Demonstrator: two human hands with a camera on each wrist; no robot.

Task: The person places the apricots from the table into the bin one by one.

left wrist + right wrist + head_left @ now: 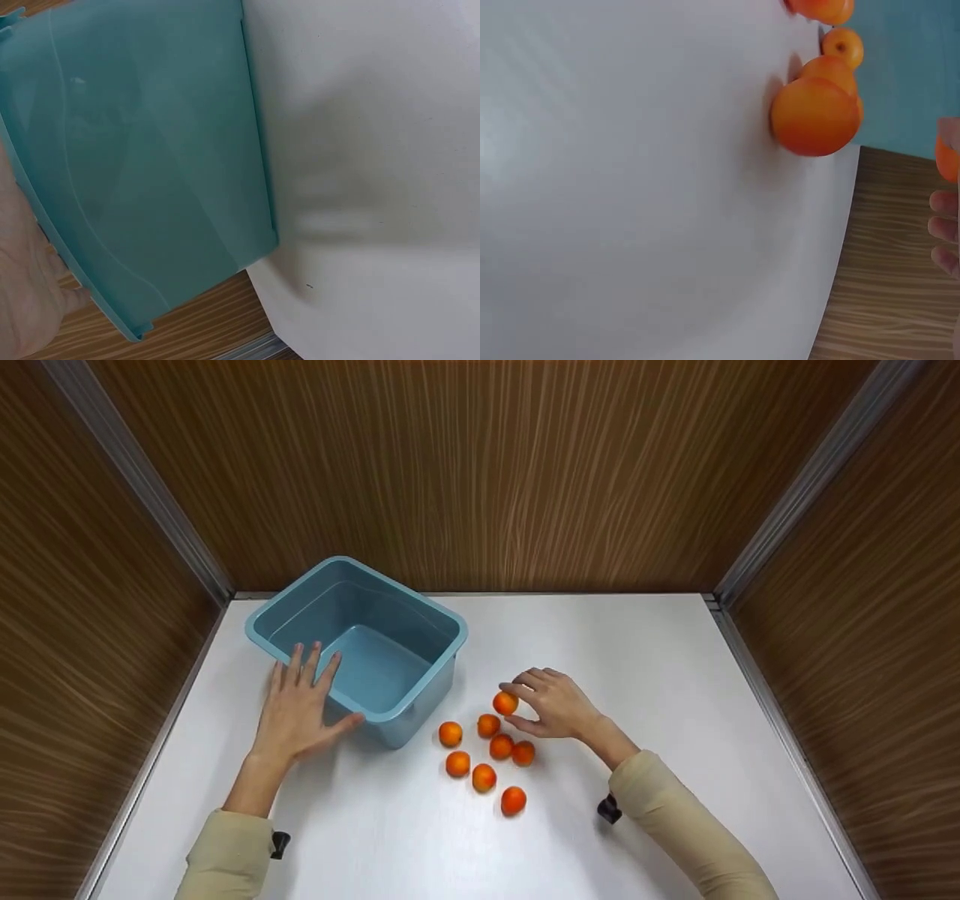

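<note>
1. My right hand (553, 705), centre frame, pinches one orange fruit (505, 703) above seven others (487, 754).
2. My left hand (300, 712), fingers spread flat, rests against the teal tub (420, 619), centre left.

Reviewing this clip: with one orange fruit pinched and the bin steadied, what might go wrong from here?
1. The right hand pinches the fruit only at its fingertips; the round fruit may slip.
2. Seven loose fruits lie clustered beside the wrist; a sleeve brush might roll them across the table.
3. The left hand rests with straight fingers against the blue bin, not gripping it; the bin could slide.
</note>
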